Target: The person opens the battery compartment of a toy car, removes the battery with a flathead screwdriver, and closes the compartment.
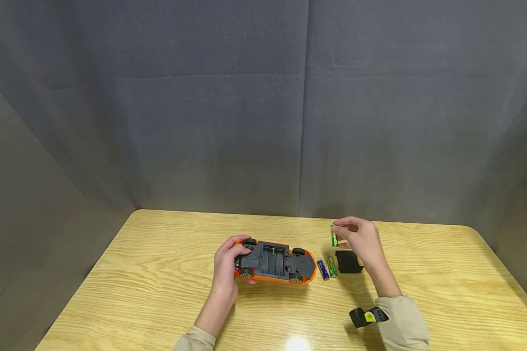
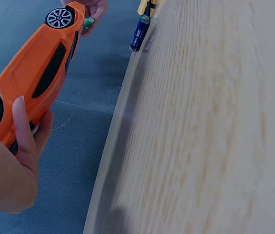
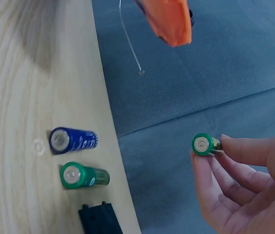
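An orange toy car [image 1: 274,262] is held upside down in my left hand [image 1: 225,267], gripped round one end. Its black underside faces up, with a battery compartment [image 1: 274,259] uncovered and no battery showing inside. In the left wrist view, the fingers [image 2: 25,131] lie along the car's orange side. My right hand [image 1: 361,240] pinches a green battery [image 1: 334,236] between thumb and fingertips, above the table. Seen from the right wrist, that battery's flat metal end [image 3: 201,144] faces the camera. Below the hand lie a blue battery [image 1: 322,269], another green battery [image 1: 332,266] and a black cover [image 1: 349,262].
The light wooden table [image 1: 158,273] ends at a far edge near both hands. Grey fabric [image 1: 219,122] hangs behind it and at the sides. A black wrist camera [image 1: 362,317] sticks out from the right sleeve [image 1: 401,321].
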{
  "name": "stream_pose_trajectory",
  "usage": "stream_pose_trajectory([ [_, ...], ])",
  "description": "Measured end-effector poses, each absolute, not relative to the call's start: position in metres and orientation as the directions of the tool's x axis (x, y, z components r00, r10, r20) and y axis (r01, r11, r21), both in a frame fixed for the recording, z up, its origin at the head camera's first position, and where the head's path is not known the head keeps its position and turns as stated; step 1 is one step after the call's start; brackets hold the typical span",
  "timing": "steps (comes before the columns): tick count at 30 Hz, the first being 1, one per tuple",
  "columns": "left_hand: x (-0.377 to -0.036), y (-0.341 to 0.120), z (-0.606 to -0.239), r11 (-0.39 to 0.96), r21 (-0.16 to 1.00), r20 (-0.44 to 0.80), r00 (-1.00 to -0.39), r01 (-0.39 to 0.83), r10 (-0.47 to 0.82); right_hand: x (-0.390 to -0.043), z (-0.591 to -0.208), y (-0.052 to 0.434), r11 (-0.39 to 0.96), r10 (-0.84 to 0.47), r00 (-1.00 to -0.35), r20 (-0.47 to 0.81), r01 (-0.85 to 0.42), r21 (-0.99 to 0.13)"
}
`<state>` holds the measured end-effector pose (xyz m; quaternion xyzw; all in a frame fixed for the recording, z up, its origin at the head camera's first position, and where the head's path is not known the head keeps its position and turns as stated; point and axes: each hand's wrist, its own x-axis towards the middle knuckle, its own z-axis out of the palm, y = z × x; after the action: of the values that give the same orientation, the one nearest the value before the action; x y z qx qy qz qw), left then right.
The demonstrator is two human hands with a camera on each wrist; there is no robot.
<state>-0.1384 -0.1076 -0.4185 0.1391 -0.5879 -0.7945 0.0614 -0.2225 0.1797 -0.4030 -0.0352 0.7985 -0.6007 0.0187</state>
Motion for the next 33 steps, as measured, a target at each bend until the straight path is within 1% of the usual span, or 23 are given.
stream_pose_trajectory([
  [14, -0.138, -0.108, -0.419, -0.300, 0.952, -0.146, -0.954, -0.063, -0.262, -0.231, -0.420, 0.185, 0.302, -0.066, -0.996, -0.053, 0.030, -0.953],
  [22, -0.138, -0.108, -0.419, -0.300, 0.952, -0.143, -0.955, -0.060, -0.261, -0.231, -0.427, 0.189, 0.341, -0.130, -0.988, -0.083, 0.034, -0.939],
  [26, -0.138, -0.108, -0.419, -0.300, 0.952, -0.139, -0.955, -0.056, -0.262, -0.231, -0.431, 0.192, 0.380, -0.167, -0.979, -0.118, 0.047, -0.924],
  [33, -0.137, -0.108, -0.418, -0.299, 0.953, -0.136, -0.956, -0.054, -0.260, -0.230, -0.435, 0.196, 0.424, -0.194, -0.963, -0.190, 0.092, -0.901],
])
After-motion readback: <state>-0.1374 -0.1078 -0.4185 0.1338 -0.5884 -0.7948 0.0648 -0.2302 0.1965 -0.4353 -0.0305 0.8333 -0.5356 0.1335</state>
